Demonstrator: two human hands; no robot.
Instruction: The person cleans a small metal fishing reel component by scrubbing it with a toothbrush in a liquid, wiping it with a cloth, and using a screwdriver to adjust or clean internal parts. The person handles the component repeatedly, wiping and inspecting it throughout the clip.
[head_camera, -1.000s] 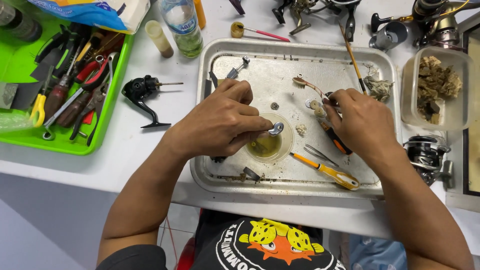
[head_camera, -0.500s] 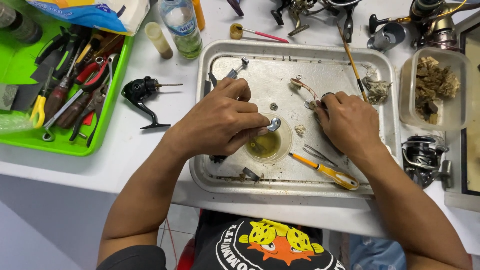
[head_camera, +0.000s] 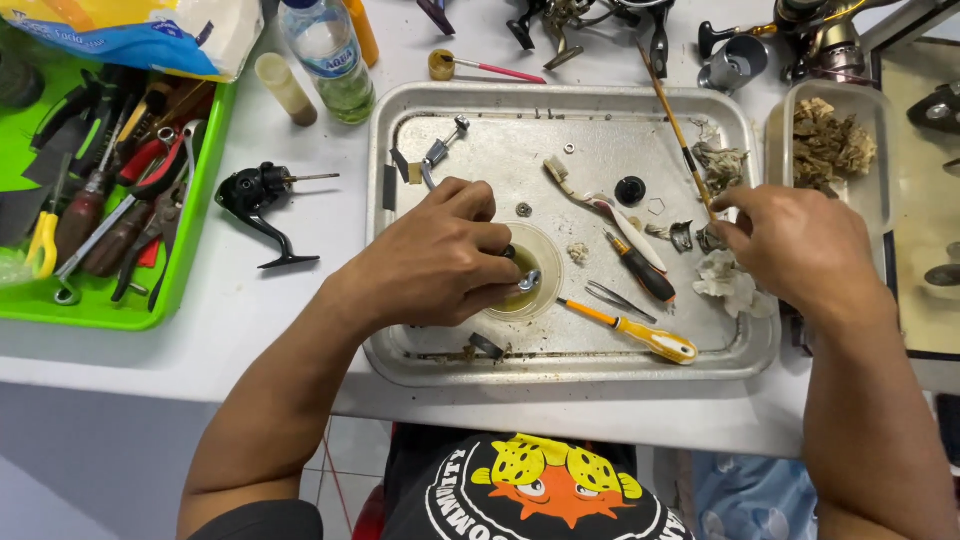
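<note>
Shifted rightward since earlier, right hand (head_camera: 800, 245) pinching a grey scrap (head_camera: 712, 238) at frame right, left hand (head_camera: 440, 260) clamped on small metal part (head_camera: 527, 281) over centre dish (head_camera: 540, 290).

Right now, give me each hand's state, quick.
Left hand: closed on a small silver metal part over the round shallow dish.
Right hand: fingertips pinching crumpled grey scraps.

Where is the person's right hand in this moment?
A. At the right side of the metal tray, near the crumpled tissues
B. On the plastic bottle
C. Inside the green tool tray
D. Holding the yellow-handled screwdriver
A: the right hand is over the right edge of the metal tray, fingertips by the crumpled tissues, while the screwdriver lies untouched.
</note>
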